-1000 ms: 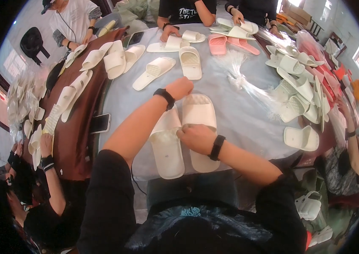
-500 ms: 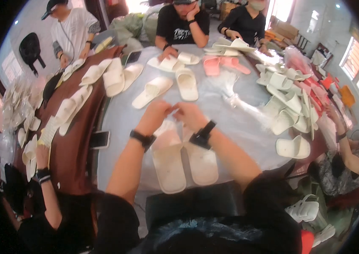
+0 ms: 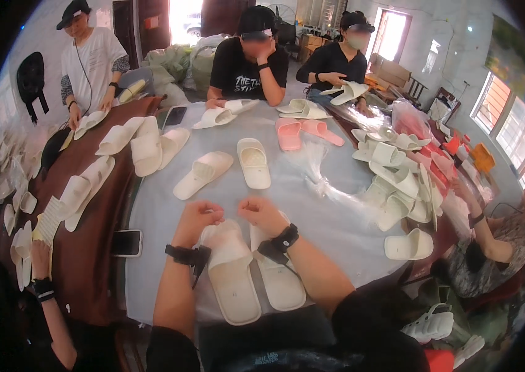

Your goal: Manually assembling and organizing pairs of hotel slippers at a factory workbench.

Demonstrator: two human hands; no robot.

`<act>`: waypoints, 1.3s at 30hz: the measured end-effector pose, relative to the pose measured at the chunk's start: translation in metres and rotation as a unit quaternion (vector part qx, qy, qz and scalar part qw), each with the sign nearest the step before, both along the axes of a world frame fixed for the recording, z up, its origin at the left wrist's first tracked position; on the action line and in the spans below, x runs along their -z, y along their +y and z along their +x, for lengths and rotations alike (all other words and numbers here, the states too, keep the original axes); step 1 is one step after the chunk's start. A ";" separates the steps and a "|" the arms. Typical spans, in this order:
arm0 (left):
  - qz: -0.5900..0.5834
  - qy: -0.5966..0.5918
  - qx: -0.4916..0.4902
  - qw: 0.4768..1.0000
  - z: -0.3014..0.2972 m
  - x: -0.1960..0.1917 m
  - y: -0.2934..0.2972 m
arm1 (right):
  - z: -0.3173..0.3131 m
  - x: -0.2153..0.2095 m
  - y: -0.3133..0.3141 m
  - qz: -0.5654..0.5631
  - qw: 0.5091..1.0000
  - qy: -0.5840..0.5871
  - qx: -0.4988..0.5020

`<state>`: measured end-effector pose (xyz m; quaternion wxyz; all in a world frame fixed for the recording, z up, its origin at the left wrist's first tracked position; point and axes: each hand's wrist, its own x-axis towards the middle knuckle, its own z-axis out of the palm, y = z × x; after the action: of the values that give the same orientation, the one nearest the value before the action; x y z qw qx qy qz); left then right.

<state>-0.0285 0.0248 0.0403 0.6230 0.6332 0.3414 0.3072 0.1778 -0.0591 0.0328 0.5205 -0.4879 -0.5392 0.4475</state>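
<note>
Grip, left hand point(image 3: 196, 215): fingers curled loosely at the toe end of the left cream foam slide slipper point(image 3: 232, 273), resting on its strap; whether anything thin is pinched between the fingertips cannot be told. Grip, right hand point(image 3: 262, 212): likewise curled, lying over the toe strap of the right cream foam slide slipper point(image 3: 278, 276), fingertips turned toward the left hand and close to it. Both wrists carry black bands.

Location: the pair lies side by side, touching or nearly so, directly under and behind the grips, heels toward the person, on the round bench covered in pale grey sheeting point(image 3: 330, 223).

Handling, as judged: light moulded foam, soft enough to flex at the strap, stiffer along the sole; matt surface, not slippery; not fragile. Best taken by the strap arch or by pinching the sole edge at mid-length.

Surroundings: just ahead of the grips, two more cream slippers point(image 3: 228, 168); beyond those, a pink pair point(image 3: 302, 132); to the right, a heap of white slippers point(image 3: 398, 180); to the left, a dark phone point(image 3: 127, 242).

Change since the earlier frame: the hands have drawn together at the toes, where one second ago the left reached further forward.
</note>
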 end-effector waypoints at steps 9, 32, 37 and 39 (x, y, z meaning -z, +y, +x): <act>-0.105 -0.096 0.009 0.990 -0.002 0.011 -0.004 | 0.001 0.007 -0.001 0.027 0.999 -0.031 -0.015; -0.097 -0.102 0.087 0.986 -0.005 0.018 -0.006 | -0.007 0.008 -0.004 0.054 0.997 -0.018 -0.047; -0.112 -0.117 0.099 0.982 0.000 0.015 -0.006 | -0.004 0.005 -0.006 0.063 0.996 -0.041 -0.057; -0.103 -0.121 0.106 0.982 -0.001 0.017 -0.005 | -0.005 0.001 -0.007 0.071 0.993 -0.078 -0.061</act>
<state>-0.0300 0.0201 0.0232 0.7504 0.5565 0.2241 0.2774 0.1724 -0.0662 0.0314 0.4824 -0.4492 -0.6371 0.3994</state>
